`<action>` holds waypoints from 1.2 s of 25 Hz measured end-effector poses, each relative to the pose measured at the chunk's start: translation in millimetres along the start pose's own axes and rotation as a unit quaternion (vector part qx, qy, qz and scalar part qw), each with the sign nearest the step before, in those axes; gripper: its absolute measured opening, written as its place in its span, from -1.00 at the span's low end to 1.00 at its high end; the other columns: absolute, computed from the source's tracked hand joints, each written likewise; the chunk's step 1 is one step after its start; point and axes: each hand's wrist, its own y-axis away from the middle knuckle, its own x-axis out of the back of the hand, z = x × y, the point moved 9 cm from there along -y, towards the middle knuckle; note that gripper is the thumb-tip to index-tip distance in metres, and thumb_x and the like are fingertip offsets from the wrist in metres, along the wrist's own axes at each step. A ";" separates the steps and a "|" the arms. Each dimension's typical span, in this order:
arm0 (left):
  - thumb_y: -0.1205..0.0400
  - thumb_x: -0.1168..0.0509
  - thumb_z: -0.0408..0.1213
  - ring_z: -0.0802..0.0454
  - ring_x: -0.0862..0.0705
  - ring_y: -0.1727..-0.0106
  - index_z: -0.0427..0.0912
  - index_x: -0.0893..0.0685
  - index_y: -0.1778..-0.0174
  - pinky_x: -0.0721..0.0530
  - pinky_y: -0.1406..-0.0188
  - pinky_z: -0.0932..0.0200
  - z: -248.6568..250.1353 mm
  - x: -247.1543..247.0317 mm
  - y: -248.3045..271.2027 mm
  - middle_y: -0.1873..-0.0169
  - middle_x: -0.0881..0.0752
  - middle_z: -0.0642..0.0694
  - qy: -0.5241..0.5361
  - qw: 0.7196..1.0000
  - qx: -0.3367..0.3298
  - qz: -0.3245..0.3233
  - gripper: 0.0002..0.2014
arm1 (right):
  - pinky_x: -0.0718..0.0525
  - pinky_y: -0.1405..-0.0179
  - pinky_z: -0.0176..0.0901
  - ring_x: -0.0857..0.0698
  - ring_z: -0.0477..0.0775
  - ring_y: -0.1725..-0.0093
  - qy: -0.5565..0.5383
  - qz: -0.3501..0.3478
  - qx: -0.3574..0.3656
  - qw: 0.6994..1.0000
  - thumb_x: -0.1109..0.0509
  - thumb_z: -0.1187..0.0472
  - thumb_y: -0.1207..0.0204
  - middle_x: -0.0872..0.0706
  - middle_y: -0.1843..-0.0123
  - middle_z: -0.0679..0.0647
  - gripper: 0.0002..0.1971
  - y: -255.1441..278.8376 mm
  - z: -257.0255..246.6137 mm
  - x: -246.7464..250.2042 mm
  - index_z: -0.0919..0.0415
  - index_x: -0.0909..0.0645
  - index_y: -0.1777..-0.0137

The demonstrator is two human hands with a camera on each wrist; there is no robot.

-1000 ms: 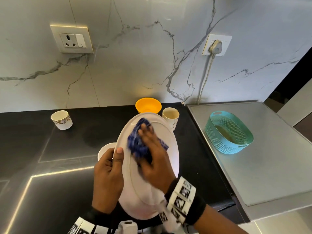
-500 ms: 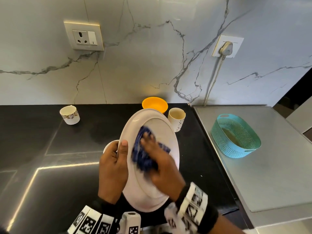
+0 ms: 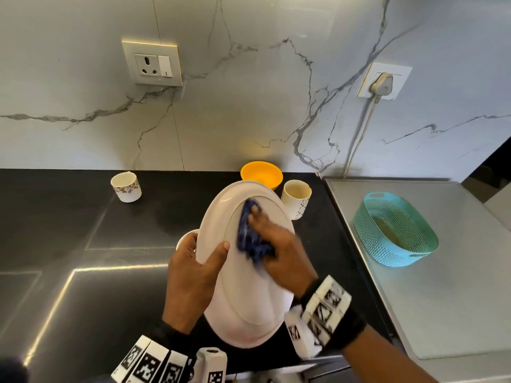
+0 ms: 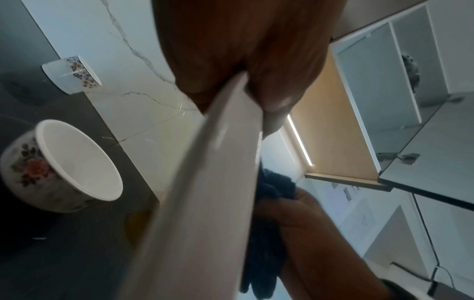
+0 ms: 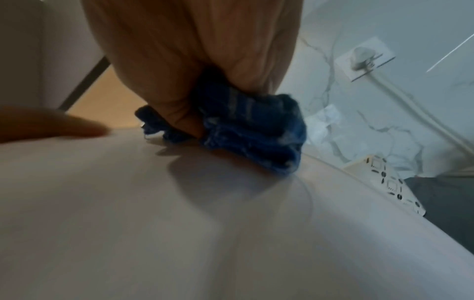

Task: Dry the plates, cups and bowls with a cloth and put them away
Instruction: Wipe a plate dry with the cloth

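One piece is in hand, nothing visibly put away yet, so I judge the job early. Nearest me, my left hand (image 3: 193, 275) has its grip pinching the rim of the large white oval plate (image 3: 249, 308), thumb on the face, holding it tilted above the black counter (image 3: 83, 313). My right hand (image 3: 282, 255) has its fingers closed over the bunched blue cloth (image 3: 251, 239), pressing it on the plate's face. Just behind the plate sits a white flowered bowl (image 4: 64, 166); beyond the plate stand a patterned white cup (image 3: 296, 199) and an orange plastic bowl (image 3: 261, 174); far left of the plate, a second flowered cup (image 3: 126, 187). All still wait, by my reading. Right of the plate, the counter meets a grey steel surface (image 3: 456, 299) bearing a teal mesh basket (image 3: 395, 230); open room lies left.
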 end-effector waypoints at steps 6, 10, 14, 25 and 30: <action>-0.33 -0.51 0.03 0.07 -0.78 0.10 -0.06 -0.66 -0.02 -0.74 0.23 0.22 -3.8 7.5 -5.6 0.16 -0.79 0.00 0.031 0.999 0.004 -0.003 -0.59 | -0.20 -0.64 -0.08 -0.26 0.07 -0.65 0.053 -0.065 0.148 0.985 -0.24 0.41 -0.37 -0.40 -0.59 0.06 -0.34 49.5 -36.4 -34.1 0.22 -0.37 -0.55; -0.30 -0.55 0.01 0.16 -0.78 0.10 0.11 -0.64 0.04 -0.77 0.21 0.16 1.5 1.4 -4.5 0.17 -0.79 0.13 0.035 0.999 -0.003 -0.022 -0.64 | -0.30 -0.61 0.05 -0.30 0.00 -0.63 -0.024 0.006 -0.029 0.999 -0.34 0.49 -0.36 -0.38 -0.58 -0.01 -0.31 0.3 16.8 4.4 0.24 -0.41 -0.55; -0.37 -0.49 0.20 0.02 -0.76 0.13 0.05 -0.60 0.10 -0.74 0.23 0.07 -3.2 6.8 -5.0 0.18 -0.76 0.02 0.038 0.999 0.007 0.016 -0.62 | -0.22 -0.64 0.00 -0.27 0.04 -0.64 -0.034 -0.021 0.002 0.999 -0.28 0.42 -0.36 -0.38 -0.58 0.02 -0.34 22.7 -1.7 -17.5 0.25 -0.39 -0.54; -0.47 -0.56 -0.28 -0.04 -0.79 0.03 -0.04 -0.66 -0.08 -0.81 0.10 -0.10 -29.1 19.4 0.0 0.05 -0.80 -0.05 0.068 0.995 0.046 0.055 -0.69 | -0.27 -0.62 0.06 -0.31 0.06 -0.62 -0.045 -0.058 -0.073 0.995 -0.44 0.50 -0.31 -0.37 -0.57 0.02 -0.27 21.1 15.5 -31.1 0.28 -0.41 -0.54; -0.48 -0.55 -0.24 -0.06 -0.79 0.02 -0.08 -0.65 -0.09 -0.80 0.05 -0.13 -41.2 27.0 -1.0 0.06 -0.79 -0.06 0.063 0.993 0.058 0.075 -0.70 | -0.11 -0.66 -0.16 -0.23 -0.01 -0.66 -0.003 -0.150 0.080 0.985 -0.33 0.38 -0.38 -0.36 -0.61 -0.01 -0.31 105.2 -34.4 -70.0 0.19 -0.35 -0.57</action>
